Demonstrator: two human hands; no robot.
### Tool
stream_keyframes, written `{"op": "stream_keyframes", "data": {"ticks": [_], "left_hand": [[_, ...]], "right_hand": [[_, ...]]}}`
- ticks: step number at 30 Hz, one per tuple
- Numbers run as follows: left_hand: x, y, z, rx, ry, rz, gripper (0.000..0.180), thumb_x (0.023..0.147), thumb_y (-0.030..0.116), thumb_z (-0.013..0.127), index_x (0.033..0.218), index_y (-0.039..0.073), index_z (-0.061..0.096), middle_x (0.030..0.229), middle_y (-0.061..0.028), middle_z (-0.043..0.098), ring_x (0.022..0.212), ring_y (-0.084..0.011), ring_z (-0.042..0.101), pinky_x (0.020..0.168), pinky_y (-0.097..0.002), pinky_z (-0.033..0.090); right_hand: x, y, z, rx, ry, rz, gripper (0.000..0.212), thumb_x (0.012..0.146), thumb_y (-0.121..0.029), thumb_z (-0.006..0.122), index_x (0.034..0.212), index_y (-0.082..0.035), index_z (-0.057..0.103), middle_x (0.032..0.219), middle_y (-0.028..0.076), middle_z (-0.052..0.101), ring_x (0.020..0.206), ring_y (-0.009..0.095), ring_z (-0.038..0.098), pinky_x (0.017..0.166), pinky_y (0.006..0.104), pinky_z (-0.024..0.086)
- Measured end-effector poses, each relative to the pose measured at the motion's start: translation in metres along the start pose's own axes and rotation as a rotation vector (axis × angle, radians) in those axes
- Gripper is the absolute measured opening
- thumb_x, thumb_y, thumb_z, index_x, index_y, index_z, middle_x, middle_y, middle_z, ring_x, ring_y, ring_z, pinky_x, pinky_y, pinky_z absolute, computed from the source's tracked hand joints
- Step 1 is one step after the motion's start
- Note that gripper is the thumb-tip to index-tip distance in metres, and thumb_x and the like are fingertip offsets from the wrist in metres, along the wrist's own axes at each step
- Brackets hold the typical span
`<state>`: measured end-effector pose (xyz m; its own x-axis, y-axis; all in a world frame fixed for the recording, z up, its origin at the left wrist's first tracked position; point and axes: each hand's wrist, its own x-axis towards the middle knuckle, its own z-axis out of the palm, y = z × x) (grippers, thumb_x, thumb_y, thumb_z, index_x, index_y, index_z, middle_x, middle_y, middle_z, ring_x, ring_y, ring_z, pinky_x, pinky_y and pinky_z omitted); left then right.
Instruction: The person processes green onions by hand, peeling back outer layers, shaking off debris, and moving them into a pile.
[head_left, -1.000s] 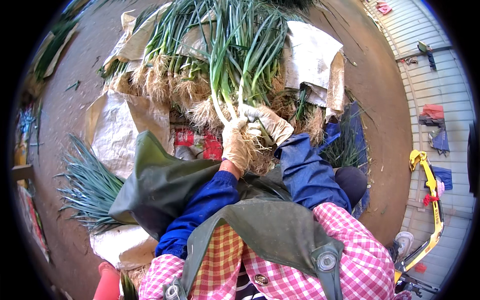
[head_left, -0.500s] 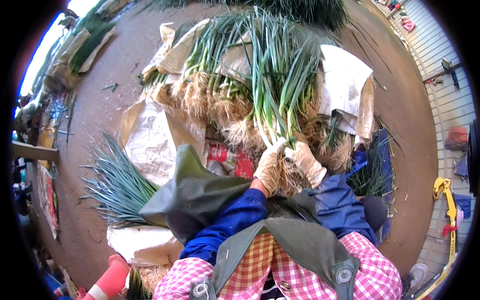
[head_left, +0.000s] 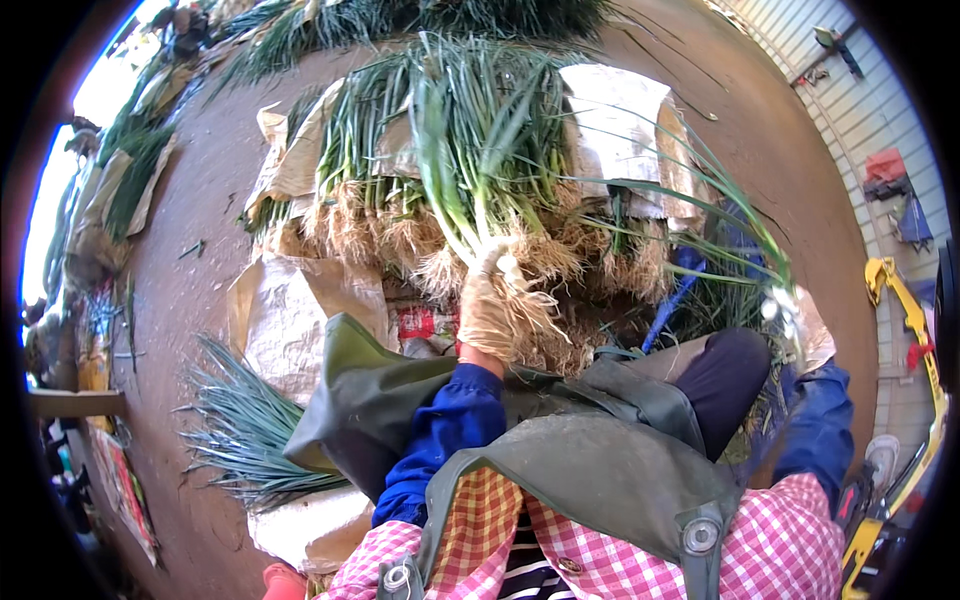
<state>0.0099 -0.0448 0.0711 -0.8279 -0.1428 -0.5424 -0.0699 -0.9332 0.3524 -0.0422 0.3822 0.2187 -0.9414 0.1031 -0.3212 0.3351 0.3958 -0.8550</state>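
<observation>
My gloved left hand point(head_left: 485, 318) is closed round the white lower stems of some green onions point(head_left: 452, 212), their roots hanging beside the glove and their leaves pointing away. Out to the right, my gloved right hand point(head_left: 812, 328) grips a few long green onion leaves or stalks point(head_left: 752, 228) that trail up and to the left; blur hides just what its fingers hold. A large heap of green onions point(head_left: 350, 145) lies in front of me, with pale tangled roots point(head_left: 345, 220) facing my lap.
White sacks point(head_left: 622, 120) lie around the heap. Another bundle of green onions point(head_left: 245, 420) rests at my left knee. Loose greens lie on a blue sheet point(head_left: 745, 215) at the right. A yellow metal bar point(head_left: 915, 370) stands near the right wall. More green onions point(head_left: 460, 20) lie at the back.
My right hand has left my left hand and swung far right, carrying a few green onions. My left hand keeps its hold on the others. The view has shifted.
</observation>
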Motion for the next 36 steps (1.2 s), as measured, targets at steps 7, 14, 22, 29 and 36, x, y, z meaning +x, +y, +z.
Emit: {"op": "stream_keyframes", "data": {"ticks": [7, 14, 22, 29, 36], "left_hand": [[0.005, 0.018, -0.007, -0.037, -0.011, 0.184, 0.016, 0.088, 0.021, 0.064, 0.1, 0.01, 0.062, 0.068, 0.0043, 0.052, 0.05, -0.0062, 0.048, 0.041, -0.0202, 0.041], [0.03, -0.017, -0.04, -0.046, 0.086, 0.013, 0.016, 0.088, 0.022, 0.064, 0.099, 0.011, 0.064, 0.066, 0.0056, 0.049, 0.049, -0.0058, 0.044, 0.04, -0.0217, 0.037], [0.031, -0.019, -0.026, -0.215, 0.005, -0.012, 0.014, 0.093, 0.017, 0.058, 0.101, 0.007, 0.063, 0.074, 0.0032, 0.057, 0.061, -0.0069, 0.052, 0.053, -0.0215, 0.044], [0.015, 0.015, -0.04, -0.246, -0.137, 0.077, 0.026, 0.091, 0.016, 0.061, 0.114, 0.003, 0.062, 0.076, 0.0024, 0.054, 0.059, -0.0067, 0.047, 0.05, -0.0205, 0.039], [0.032, -0.018, -0.026, -0.214, -0.085, -0.034, 0.025, 0.091, 0.016, 0.061, 0.112, 0.003, 0.063, 0.072, 0.0042, 0.05, 0.056, -0.0058, 0.045, 0.048, -0.0194, 0.038]], "right_hand": [[0.062, 0.055, -0.038, -1.381, 0.056, 0.032, 0.04, 0.082, -0.026, 0.069, 0.115, -0.003, 0.063, 0.102, 0.017, 0.067, 0.1, 0.03, 0.064, 0.087, 0.0372, 0.049], [0.121, -0.014, 0.294, -0.571, -0.467, -0.556, 0.074, 0.08, -0.021, 0.07, 0.143, -0.004, 0.034, 0.138, 0.016, 0.049, 0.127, 0.027, 0.048, 0.106, 0.0343, 0.038], [0.169, -0.037, 0.486, -1.093, -0.277, -0.56, 0.039, 0.092, -0.023, 0.057, 0.13, -0.02, 0.054, 0.086, 0.001, 0.065, 0.067, 0.015, 0.059, 0.069, 0.0324, 0.05], [0.276, -0.065, 0.383, 0.466, 0.134, -0.316, 0.023, 0.092, -0.015, 0.047, 0.088, 0.0, 0.064, 0.069, 0.006, 0.064, 0.057, 0.018, 0.059, 0.054, 0.0279, 0.052], [0.34, 0.071, 0.196, 1.338, -0.059, -0.177, 0.017, 0.091, -0.017, 0.048, 0.087, -0.004, 0.058, 0.076, 0.004, 0.06, 0.059, 0.011, 0.056, 0.042, 0.021, 0.045]]}}
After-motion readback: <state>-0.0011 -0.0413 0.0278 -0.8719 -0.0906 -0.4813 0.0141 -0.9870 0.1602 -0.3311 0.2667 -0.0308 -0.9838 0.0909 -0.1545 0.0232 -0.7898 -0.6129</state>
